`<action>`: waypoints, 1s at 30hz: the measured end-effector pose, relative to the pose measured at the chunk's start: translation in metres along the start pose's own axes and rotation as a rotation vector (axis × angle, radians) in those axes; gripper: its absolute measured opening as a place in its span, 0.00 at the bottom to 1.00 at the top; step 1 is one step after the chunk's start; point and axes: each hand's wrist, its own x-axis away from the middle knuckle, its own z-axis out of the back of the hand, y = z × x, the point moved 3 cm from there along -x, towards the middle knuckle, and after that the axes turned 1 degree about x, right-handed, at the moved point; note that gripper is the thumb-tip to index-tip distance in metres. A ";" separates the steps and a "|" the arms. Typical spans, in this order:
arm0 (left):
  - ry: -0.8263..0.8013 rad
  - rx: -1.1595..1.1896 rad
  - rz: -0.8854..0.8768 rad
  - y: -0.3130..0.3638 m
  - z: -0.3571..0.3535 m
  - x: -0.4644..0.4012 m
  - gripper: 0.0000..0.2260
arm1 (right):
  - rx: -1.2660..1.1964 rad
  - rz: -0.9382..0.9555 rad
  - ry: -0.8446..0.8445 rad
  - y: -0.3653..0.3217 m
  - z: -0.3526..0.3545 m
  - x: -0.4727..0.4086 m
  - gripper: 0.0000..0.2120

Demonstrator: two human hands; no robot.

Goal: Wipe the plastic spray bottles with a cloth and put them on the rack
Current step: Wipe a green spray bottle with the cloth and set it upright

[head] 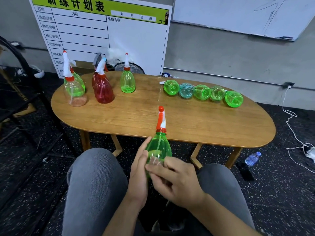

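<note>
Hands both hold green spray bottle (159,147) upright above lap: left hand (139,174) grip curled at its 9 o'clock side, right hand (175,179) fingers wrapped across the base.

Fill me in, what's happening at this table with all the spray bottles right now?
A seated person holds a green spray bottle over their lap, nozzle pointing up: the left hand cradles its side, and the right hand has its fingers across the lower body. No cloth is clearly visible. On the wooden table, several bottles stand upright at the left, including a red bottle, and a row of five bottles lies on its side at the right.
</note>
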 end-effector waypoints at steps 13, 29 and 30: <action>-0.102 0.093 -0.021 0.009 -0.011 0.005 0.33 | -0.291 -0.487 0.304 0.044 0.032 -0.028 0.13; -0.025 0.053 0.015 -0.003 -0.006 -0.003 0.21 | -0.072 -0.267 0.053 0.029 0.010 -0.034 0.11; -0.021 0.046 0.020 -0.004 -0.005 -0.003 0.20 | -0.055 -0.204 0.041 0.025 0.011 -0.029 0.10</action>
